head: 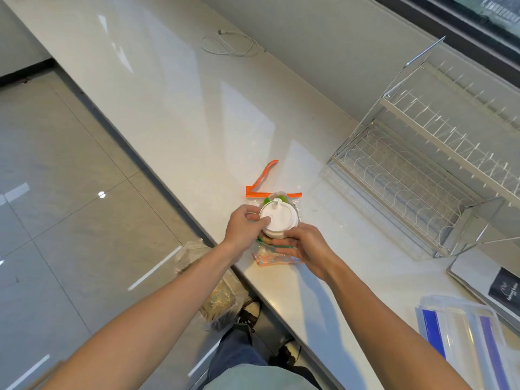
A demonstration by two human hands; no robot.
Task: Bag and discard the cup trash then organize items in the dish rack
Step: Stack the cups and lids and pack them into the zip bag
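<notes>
The cup [277, 220] with its white lid stood on the counter [197, 114] near the front edge, partly inside a clear zip bag [271, 256] with an orange strip. The left hand [243, 229] curled its fingers around the cup's side, thumb on the lid, probably to keep it from tipping. The right hand [305, 247] pinched the bag's plastic beside the cup, likely to pull it up around it, while the wire dish rack [422, 170] waited well apart.
</notes>
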